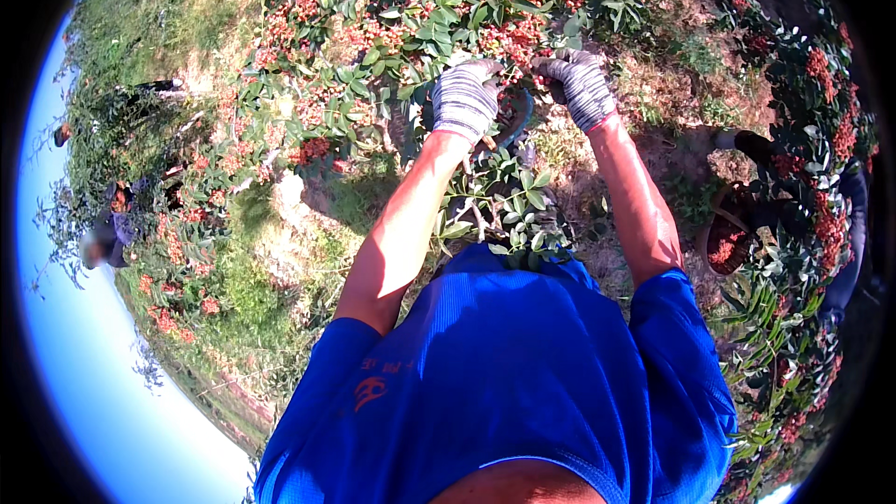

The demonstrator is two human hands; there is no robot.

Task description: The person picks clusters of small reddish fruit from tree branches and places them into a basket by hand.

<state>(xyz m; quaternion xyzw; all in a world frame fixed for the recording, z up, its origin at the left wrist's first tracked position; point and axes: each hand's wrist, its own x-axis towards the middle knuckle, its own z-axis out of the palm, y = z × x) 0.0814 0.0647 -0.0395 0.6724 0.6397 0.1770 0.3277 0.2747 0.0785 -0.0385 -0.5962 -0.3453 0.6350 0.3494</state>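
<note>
Both my hands wear grey-and-white striped gloves with dark fingers and reach into a leafy bush with red berry clusters. My left hand [465, 98] is closed, its fingertips curled at the lower left edge of a red berry cluster [513, 40]. My right hand [582, 91] faces it from the other side, fingers bent inward beside the same cluster. What lies between the fingertips of either hand is too small to make out. Below and between the hands, a bluish-green curved rim [519, 127] shows partly, mostly hidden by leaves and my left hand.
Leafy branches [518, 201] stand against my blue shirt. At right, a basket of red berries [727, 245] sits near another person's dark-clothed leg [847, 233]. Another person [114, 231] is among bushes at far left. More berry-laden branches [826, 224] hang along the right.
</note>
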